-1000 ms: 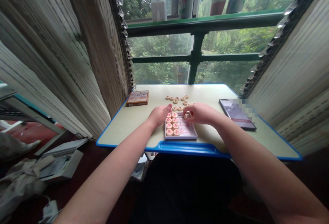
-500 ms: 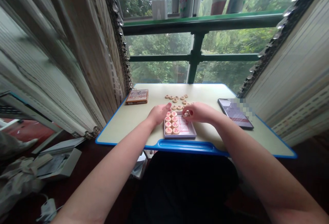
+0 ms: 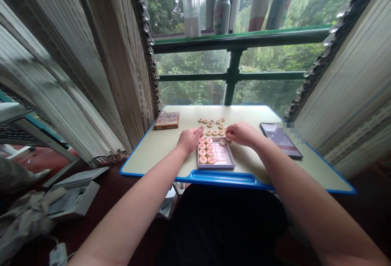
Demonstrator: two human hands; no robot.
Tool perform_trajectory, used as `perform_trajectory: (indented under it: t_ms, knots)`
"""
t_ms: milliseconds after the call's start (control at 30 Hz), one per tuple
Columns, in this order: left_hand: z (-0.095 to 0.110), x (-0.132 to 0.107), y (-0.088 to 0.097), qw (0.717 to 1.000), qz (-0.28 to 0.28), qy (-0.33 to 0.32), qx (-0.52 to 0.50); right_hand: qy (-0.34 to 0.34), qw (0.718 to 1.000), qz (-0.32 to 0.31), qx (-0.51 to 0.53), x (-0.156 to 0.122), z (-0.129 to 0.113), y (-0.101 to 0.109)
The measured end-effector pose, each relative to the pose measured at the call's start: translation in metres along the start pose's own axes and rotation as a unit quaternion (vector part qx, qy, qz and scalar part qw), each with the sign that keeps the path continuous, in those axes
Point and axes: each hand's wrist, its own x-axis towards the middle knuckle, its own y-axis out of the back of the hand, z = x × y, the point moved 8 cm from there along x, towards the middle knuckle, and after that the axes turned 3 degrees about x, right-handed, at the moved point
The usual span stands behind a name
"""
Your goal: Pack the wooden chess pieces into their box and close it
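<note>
A shallow pale box point(image 3: 217, 166) lies near the table's front edge. Two columns of xiangqi pieces point(image 3: 202, 152) with red characters fill its left side, and a single xiangqi piece point(image 3: 222, 142) sits in its upper right corner. My left hand point(image 3: 189, 139) rests against the box's upper left corner, thumb raised and apart, its other fingers partly hidden. Just past the upper right corner, my right hand point(image 3: 242, 134) has its fingertips pinched low at the loose pieces; what is between them is hidden. Several loose xiangqi pieces point(image 3: 215, 133) lie behind the box.
On the table's left stands a brown printed box point(image 3: 166, 120); on its right lies a dark-edged tablet point(image 3: 281, 140). A blue tray ledge point(image 3: 222, 177) runs along the front. Cans point(image 3: 222, 16) and cups stand on the green window rail point(image 3: 195, 45). Curtains hang at both sides.
My right hand has let go of a xiangqi piece in the box's upper right corner and moved slightly right and away from it. My left hand stays at the box. The view has tilted up slightly.
</note>
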Motion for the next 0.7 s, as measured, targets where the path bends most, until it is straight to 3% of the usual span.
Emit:
perform_trajectory:
  t_ms: [267,400,567,700]
  knots:
    - [0.011,-0.004,0.003,0.995,0.020,-0.059,0.077,0.005,0.999,-0.028,0.036,-0.001,-0.003,-0.003]
    - [0.013,-0.005,0.002,0.995,0.015,-0.071,0.065,0.002,0.999,-0.024,0.045,-0.003,-0.004,0.000]
    - [0.003,-0.002,0.003,0.999,0.025,-0.037,0.017,-0.036,0.993,0.107,0.040,-0.002,0.004,0.018]
    - [0.001,-0.003,0.010,0.998,0.064,-0.024,0.004,-0.049,0.975,0.204,0.080,0.002,0.019,0.021]
